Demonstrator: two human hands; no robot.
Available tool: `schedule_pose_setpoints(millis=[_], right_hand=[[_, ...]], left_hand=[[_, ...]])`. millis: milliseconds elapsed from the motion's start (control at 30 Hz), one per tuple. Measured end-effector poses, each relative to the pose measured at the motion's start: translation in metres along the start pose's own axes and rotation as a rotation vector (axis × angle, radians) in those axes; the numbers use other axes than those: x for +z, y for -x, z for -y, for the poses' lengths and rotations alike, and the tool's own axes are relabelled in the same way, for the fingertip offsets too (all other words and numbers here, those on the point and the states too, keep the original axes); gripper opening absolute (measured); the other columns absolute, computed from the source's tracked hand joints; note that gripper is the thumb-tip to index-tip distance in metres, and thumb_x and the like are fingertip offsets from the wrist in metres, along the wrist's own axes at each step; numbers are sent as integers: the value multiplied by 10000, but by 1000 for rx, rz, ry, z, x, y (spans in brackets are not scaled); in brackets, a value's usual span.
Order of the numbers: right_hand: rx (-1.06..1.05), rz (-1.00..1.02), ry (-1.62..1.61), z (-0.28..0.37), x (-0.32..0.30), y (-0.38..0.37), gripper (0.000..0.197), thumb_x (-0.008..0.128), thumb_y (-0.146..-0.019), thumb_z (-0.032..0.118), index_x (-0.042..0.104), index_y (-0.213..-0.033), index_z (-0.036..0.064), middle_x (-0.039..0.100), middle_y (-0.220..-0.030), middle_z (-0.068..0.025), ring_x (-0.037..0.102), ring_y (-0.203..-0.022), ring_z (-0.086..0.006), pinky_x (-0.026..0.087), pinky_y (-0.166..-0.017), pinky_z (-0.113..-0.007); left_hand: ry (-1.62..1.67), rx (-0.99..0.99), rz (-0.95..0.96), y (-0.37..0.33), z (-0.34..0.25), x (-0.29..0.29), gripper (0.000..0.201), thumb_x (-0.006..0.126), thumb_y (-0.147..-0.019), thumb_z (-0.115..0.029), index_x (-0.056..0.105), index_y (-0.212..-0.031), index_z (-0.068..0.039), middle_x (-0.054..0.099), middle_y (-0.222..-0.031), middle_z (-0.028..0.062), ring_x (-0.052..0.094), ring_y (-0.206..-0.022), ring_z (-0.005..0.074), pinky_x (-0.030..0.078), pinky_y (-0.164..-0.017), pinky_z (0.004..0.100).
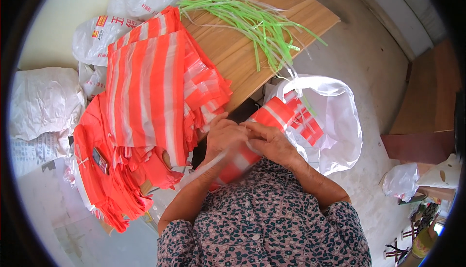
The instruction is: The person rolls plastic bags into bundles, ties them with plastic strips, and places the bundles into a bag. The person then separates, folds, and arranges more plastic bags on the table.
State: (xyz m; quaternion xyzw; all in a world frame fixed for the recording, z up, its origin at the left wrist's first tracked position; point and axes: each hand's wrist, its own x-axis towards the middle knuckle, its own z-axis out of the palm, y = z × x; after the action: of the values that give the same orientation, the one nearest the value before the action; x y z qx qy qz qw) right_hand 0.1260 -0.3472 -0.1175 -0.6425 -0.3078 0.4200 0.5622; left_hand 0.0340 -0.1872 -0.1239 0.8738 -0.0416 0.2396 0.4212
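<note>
"Red-and-white striped plastic bundle (272, 113), where is it?"

"It is just under the fingers, in front of the dark flowery cloth shirt (257, 218). Its long way runs on a slant, from low on the left to high on the right."

"Which hand is nearer?"

"Both are right at it. The bare left hand (225, 137) covers its middle. The bare right hand (275, 146) is closer to the top end, which pokes out past the fingers toward the round white sack (350, 121)."

"Are the fingers wide?"

"No, they are narrow. The right thumb and pointing finger pinch close to the left fingertips. A thin, pale, blurry strip (206, 169) runs from there across the left arm. They seem to hold it, but I can't tell which fingers grip it."

"What else is near?"

"A big red-and-white striped plastic pile (145, 87) is on the left. Thin green and white plastic strips (267, 31) lie on the brown wooden table (313, 12)."
</note>
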Motion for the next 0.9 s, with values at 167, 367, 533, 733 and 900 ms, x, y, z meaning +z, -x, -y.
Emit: schedule_pose_setpoints(millis=[167,367,533,733,900], right_hand=[[-402,-313,545,-3,5,5,205,621,-843,44,601,-1040,-10,644,-863,-128,623,-800,-274,496,-722,-346],[-555,-412,865,3,6,26,122,672,-775,40,639,-892,30,603,-729,-119,554,-630,-280,437,-571,-386],[-552,-381,867,-18,0,48,157,666,-734,8,651,-889,32,604,-706,-97,538,-605,-258,422,-559,-377],[-455,-389,869,-26,-2,58,189,669,-727,-9,665,-914,22,620,-720,-97,553,-621,-269,442,-575,-371],[-397,-392,816,-25,1,59,176,682,-728,-14,657,-902,6,630,-737,-113,582,-669,-287,463,-607,-381]], left_hand=[[7,2,-24,-1,-5,-2,71,656,-831,-130,625,-781,-90,697,-875,42,627,-840,215,393,-968,422],[-265,6,-29,5,-2,-16,94,693,-792,-129,628,-821,-68,677,-931,79,633,-818,271,483,-818,388],[-644,-186,178,11,-4,-29,157,629,-811,-200,573,-832,-55,583,-715,110,615,-699,274,477,-578,389],[-50,-687,-59,17,0,-18,280,567,-905,-277,596,-766,-36,587,-595,95,539,-479,239,417,-492,336],[626,-766,102,8,-5,-23,444,481,-958,-436,602,-845,-24,650,-767,80,533,-534,94,395,-467,212]])
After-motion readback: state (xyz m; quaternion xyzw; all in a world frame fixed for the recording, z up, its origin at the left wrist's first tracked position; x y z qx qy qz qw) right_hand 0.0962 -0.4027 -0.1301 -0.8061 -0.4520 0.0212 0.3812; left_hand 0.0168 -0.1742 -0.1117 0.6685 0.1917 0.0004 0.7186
